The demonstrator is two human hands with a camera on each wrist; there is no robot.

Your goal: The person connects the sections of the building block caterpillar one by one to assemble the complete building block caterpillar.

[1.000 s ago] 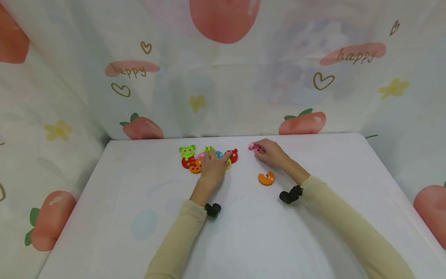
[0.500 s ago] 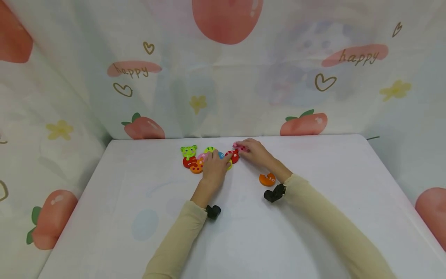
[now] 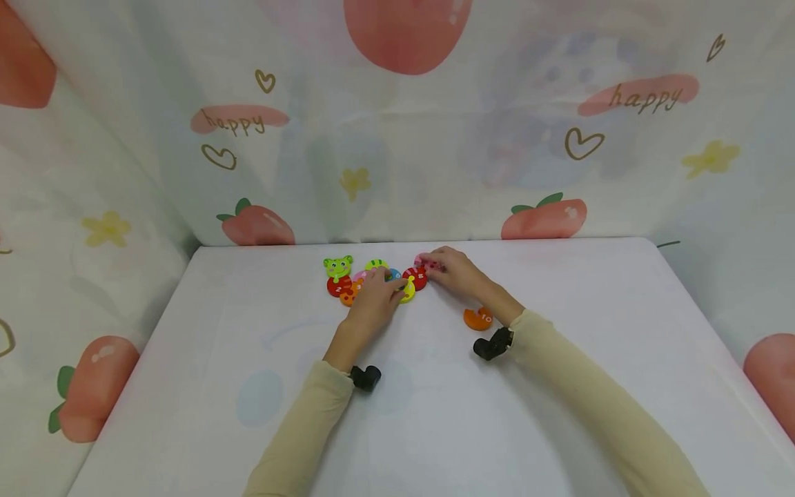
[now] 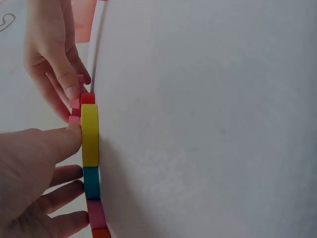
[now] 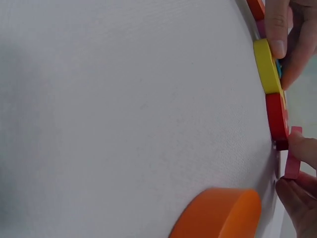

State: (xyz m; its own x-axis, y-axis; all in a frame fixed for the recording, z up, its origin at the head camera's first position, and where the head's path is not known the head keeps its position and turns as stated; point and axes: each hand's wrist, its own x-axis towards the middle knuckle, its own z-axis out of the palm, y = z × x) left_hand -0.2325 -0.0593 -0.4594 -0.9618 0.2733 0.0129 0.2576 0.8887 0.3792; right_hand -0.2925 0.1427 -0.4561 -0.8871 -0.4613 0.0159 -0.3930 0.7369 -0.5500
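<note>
A wooden caterpillar puzzle lies joined on the table, starting from a green smiling head point(image 3: 338, 267) and a red piece numbered 2 point(image 3: 338, 287). My left hand point(image 3: 375, 297) rests over the middle of the chain, fingers fairly straight, thumb at the yellow piece point(image 4: 90, 136). Part of the blue piece point(image 4: 92, 182) is covered by that hand in the head view. At the chain's right end is a striped red piece point(image 3: 415, 279). Beside it my right hand point(image 3: 457, 271) pinches a pink spotted puzzle piece point(image 5: 293, 163), raised above the tabletop.
An orange puzzle piece numbered 10 point(image 3: 478, 319) lies apart, near my right wrist. The white table point(image 3: 422, 414) ends at a printed curtain point(image 3: 428, 166) behind the puzzle. Each wrist wears a small black camera point(image 3: 493, 344).
My right hand has carried the pink piece leftward to the striped red piece. The left hand has shifted slightly left and its finger has come off the red piece.
</note>
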